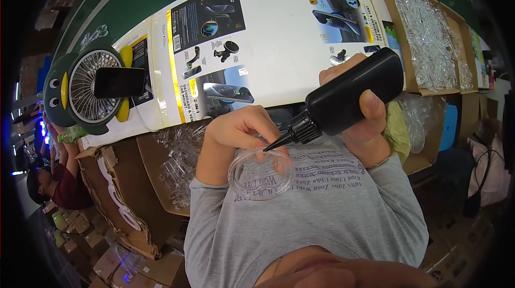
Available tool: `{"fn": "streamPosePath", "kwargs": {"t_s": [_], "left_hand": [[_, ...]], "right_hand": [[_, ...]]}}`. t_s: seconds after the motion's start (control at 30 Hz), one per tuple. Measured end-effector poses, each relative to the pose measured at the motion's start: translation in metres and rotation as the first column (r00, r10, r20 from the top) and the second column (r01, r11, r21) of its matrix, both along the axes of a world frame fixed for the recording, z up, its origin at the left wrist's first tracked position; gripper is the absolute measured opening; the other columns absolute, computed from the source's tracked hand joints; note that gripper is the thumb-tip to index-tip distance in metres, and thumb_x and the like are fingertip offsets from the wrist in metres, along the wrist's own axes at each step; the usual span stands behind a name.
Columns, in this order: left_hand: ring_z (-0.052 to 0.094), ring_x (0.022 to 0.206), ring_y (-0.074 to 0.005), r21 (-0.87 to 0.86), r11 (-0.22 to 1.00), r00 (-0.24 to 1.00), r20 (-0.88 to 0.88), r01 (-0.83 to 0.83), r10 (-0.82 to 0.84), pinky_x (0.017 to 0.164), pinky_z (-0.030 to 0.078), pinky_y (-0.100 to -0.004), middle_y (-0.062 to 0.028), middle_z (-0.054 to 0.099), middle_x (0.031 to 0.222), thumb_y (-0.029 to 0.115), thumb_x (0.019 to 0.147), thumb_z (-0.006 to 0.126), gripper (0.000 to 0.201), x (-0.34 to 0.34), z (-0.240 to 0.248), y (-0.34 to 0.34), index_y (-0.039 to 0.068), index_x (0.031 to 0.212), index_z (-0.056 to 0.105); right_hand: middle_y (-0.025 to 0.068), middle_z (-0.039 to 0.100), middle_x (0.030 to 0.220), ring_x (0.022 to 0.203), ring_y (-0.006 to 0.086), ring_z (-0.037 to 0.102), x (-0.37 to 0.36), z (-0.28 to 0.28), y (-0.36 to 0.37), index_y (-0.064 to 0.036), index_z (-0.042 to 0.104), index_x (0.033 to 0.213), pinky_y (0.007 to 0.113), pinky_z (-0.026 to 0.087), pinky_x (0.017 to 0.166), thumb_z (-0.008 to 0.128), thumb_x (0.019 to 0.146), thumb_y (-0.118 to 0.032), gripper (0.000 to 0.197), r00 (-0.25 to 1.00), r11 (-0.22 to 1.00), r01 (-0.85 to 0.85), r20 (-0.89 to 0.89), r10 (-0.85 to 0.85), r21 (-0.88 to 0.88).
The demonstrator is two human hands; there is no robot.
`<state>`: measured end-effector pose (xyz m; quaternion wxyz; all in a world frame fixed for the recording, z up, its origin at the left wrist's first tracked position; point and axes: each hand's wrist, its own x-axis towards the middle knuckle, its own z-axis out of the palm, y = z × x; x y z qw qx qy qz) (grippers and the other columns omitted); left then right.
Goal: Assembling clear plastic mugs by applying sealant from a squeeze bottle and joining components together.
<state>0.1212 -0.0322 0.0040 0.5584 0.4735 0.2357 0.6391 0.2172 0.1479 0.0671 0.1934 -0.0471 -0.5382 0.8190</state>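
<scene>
Grey top (300,207) filled the near view. Just beyond its chest, a clear round plastic dish (261,194) was held up in front of the body, tilted so that its round face showed. Left hand (244,129) pinched the dish at its far rim, one finger showing through the clear plastic. Right hand (367,111) was wrapped around a black bottle (357,92), thumb on the near side; bottle tilted, its pointed nozzle down and leftward at the dish's far rim. Could not tell whether tip touched plastic.

Left of the body: open cardboard box (147,172) with clear plastic pieces (182,172). Right: yellowish bag (397,135) near the right forearm.

Past the hands, white printed cardboard (279,46) covered much of the worktop (134,4), which was green along its far side. At the left end stood a penguin-shaped fan (83,81), dark flat device (119,83) before its grille. At the right end, a shallow carton (410,76) held many clear plastic parts (426,33).
</scene>
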Motion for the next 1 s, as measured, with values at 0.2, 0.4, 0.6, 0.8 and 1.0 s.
{"fn": "streamPosePath", "kwargs": {"t_s": [0.2, 0.4, 0.6, 0.8, 1.0], "left_hand": [[0.064, 0.065, -0.0192, -0.033, 0.999, 0.996, 0.084, 0.012, -0.009, 0.053, 0.049, -0.0253, -0.0184, 0.066, 0.081, 0.020, 0.079, 0.065, 0.034, 0.003, 0.010, 0.001, -0.011, 0.094, 0.063], [0.065, 0.066, -0.0246, -0.014, 0.982, 0.973, 0.130, -0.189, 0.189, 0.058, 0.051, -0.0282, -0.0205, 0.065, 0.079, 0.023, 0.081, 0.063, 0.036, 0.004, 0.013, -0.001, -0.012, 0.090, 0.062], [0.061, 0.062, -0.0258, -0.251, 0.679, 0.702, -0.004, -0.690, 0.712, 0.055, 0.050, -0.0316, -0.0197, 0.061, 0.070, 0.041, 0.071, 0.070, 0.054, 0.005, 0.021, -0.022, -0.012, 0.081, 0.060], [0.061, 0.076, -0.0278, -0.319, 0.591, 0.605, 0.064, -0.741, 0.793, 0.068, 0.053, -0.0353, -0.0176, 0.059, 0.089, 0.032, 0.070, 0.072, 0.055, -0.024, -0.005, -0.038, -0.011, 0.098, 0.054], [0.060, 0.085, -0.0243, -0.384, 0.454, 0.481, 0.028, -0.804, 0.876, 0.075, 0.052, -0.0364, -0.0135, 0.060, 0.094, 0.024, 0.073, 0.071, 0.048, -0.033, 0.009, -0.027, -0.005, 0.107, 0.054]], "right_hand": [[0.0106, 0.052, 0.074, 0.057, 0.0157, 0.050, -0.002, -0.003, 0.000, 0.0023, 0.048, 0.083, 0.026, 0.040, 0.051, 0.055, 0.076, -0.045, 0.048, 0.999, 0.997, 0.014, -0.053, -0.011, 0.073], [0.0128, 0.057, 0.091, 0.078, 0.0170, 0.056, -0.011, -0.016, 0.017, 0.0036, 0.052, 0.097, 0.027, 0.046, 0.069, 0.059, 0.077, -0.036, 0.045, 0.971, 0.990, 0.130, -0.206, -0.118, 0.045], [0.0074, 0.053, 0.095, 0.084, 0.0180, 0.055, -0.064, -0.024, 0.083, -0.0081, 0.058, 0.111, 0.026, 0.045, 0.075, 0.069, 0.073, -0.007, 0.040, 0.827, 0.349, 0.556, -0.462, -0.319, 0.754], [0.0044, 0.049, 0.113, 0.094, 0.0258, 0.051, -0.118, -0.063, 0.147, -0.0286, 0.061, 0.110, 0.033, 0.046, 0.081, 0.064, 0.063, 0.004, 0.057, 0.824, -0.096, 0.343, -0.348, -0.446, 0.934], [0.0072, 0.047, 0.120, 0.100, 0.0275, 0.050, -0.132, -0.092, 0.174, -0.0268, 0.059, 0.113, 0.036, 0.044, 0.085, 0.053, 0.070, 0.006, 0.055, 0.815, -0.239, 0.088, -0.208, -0.540, 0.967]]}}
